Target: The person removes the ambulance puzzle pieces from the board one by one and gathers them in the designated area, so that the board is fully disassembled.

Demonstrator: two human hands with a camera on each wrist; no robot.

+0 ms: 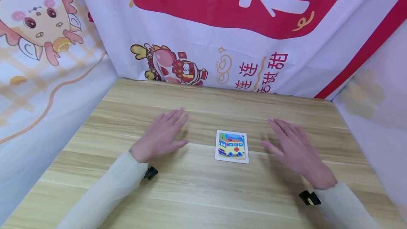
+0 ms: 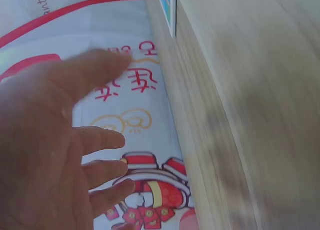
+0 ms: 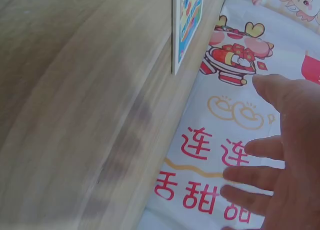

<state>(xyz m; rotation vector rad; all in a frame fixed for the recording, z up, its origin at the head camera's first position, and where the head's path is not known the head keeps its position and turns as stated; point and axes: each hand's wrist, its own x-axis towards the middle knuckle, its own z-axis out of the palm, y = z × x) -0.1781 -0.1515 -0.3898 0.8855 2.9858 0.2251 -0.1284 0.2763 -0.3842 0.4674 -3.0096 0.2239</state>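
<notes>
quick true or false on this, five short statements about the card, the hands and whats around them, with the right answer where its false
1. The card lies on the table between the left hand and the right hand. True.
2. The left hand grips the card. False: it is apart from the card and holds nothing.
3. The card shows a yellow vehicle with a red cross. True.
4. Both forearms are bare. False: pale sleeves cover them.
5. The cloth beyond the table is plain white. False: it carries red areas, characters and cartoon figures.
</notes>
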